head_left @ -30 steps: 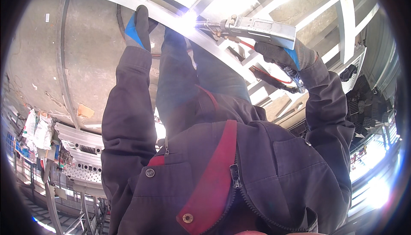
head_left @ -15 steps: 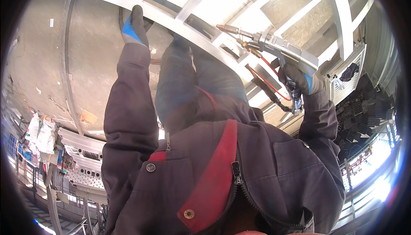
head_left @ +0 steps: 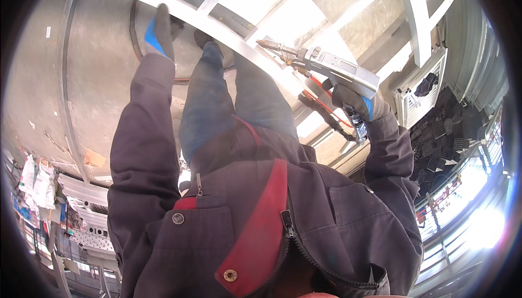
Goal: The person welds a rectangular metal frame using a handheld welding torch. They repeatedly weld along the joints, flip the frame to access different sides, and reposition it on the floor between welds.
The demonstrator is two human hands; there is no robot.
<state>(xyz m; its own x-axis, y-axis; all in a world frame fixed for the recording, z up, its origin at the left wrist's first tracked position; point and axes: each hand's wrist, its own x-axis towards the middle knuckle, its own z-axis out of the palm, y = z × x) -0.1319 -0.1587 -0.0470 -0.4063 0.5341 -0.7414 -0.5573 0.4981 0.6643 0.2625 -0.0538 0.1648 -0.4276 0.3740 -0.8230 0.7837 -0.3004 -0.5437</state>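
"So, where do we put the welding torch (head_left: 340,70)?"

"Over the metal frame (head_left: 416,21), right of centre, nozzle (head_left: 268,46) pointing left, near the long pale rail (head_left: 209,24). We can't tell if they touch."

"Grip?"

"Right gloved hand (head_left: 354,102) wrapped round the torch from below. Red hose (head_left: 322,90) hangs beneath."

"Left?"

"Left gloved hand (head_left: 159,33) at the rail's near edge, fingers pointing up; we can't tell whether it pinches."

"Around?"

"We see blue trousers (head_left: 204,89) between the arms, dark jacket (head_left: 196,233) below, grey floor (head_left: 100,42) left, black pieces (head_left: 443,129) heaped far right, white bags (head_left: 43,189) far left."
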